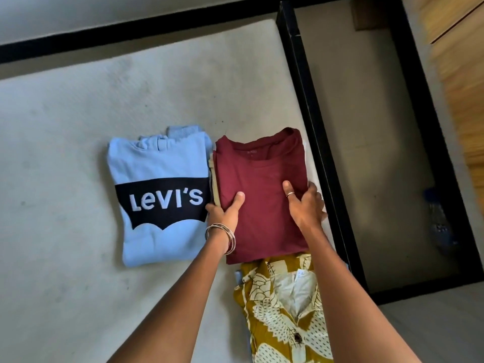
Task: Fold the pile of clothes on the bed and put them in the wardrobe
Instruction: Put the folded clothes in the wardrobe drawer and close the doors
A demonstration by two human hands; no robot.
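Note:
A folded maroon t-shirt point(262, 179) tops a small stack of folded clothes near the right edge of the bed. My left hand point(226, 212) grips the stack's left side, thumb on top and fingers under the edge. My right hand point(305, 203) grips its right side the same way, thumb on the maroon cloth. A folded light-blue Levi's hoodie point(159, 195) lies just left of the stack. A folded mustard patterned shirt point(285, 305) lies nearer to me, below the stack.
The pale mattress point(78, 127) spreads out to the left. A black bed frame point(311, 106) runs along the right side, with grey floor point(366, 127) beyond it. Wooden wardrobe panels point(461, 74) stand at the far right.

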